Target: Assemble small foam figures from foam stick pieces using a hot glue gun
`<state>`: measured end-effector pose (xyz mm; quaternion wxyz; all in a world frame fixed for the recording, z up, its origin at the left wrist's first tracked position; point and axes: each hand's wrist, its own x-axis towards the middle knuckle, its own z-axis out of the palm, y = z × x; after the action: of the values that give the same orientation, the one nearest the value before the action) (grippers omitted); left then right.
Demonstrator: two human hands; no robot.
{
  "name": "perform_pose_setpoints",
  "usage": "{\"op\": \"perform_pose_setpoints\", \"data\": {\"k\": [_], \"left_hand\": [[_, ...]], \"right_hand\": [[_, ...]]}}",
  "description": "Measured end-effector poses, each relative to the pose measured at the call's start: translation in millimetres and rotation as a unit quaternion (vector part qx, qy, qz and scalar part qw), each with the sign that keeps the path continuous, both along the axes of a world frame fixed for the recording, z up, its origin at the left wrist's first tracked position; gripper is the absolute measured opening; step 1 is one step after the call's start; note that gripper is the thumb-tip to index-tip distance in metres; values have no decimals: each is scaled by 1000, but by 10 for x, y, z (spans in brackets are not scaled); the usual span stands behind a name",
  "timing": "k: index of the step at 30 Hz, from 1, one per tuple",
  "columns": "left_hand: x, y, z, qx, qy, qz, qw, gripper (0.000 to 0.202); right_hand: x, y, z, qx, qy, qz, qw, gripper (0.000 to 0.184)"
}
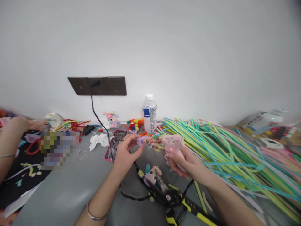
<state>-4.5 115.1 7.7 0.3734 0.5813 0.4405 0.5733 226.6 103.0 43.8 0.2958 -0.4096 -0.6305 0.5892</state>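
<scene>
My left hand (125,153) pinches a small craft piece (150,142) of purple and mixed-colour pipe cleaners above the grey table (70,188). My right hand (184,161) grips a pink glue gun (173,145) with a red light lit, its nozzle pointing left at the craft piece. The gun's black cord (131,196) trails down across the table. A small figure with googly eyes (154,176) lies just below both hands.
A big heap of green, blue and pink pipe cleaners (235,157) fills the right side. A water bottle (150,113), a phone in a pink case (116,142), a crumpled tissue (98,140) and a wall socket strip (97,85) are behind. Yellow-black cutters (185,210) lie near. Another person's arm (10,141) is at left.
</scene>
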Motion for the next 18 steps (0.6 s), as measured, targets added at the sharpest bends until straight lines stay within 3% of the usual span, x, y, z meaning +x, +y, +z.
{"op": "perform_pose_setpoints", "data": {"k": [18], "left_hand": [[-48, 29, -25, 33, -7, 44, 998, 25]], "right_hand": [[73, 61, -37, 25, 7, -18, 999, 58]]}}
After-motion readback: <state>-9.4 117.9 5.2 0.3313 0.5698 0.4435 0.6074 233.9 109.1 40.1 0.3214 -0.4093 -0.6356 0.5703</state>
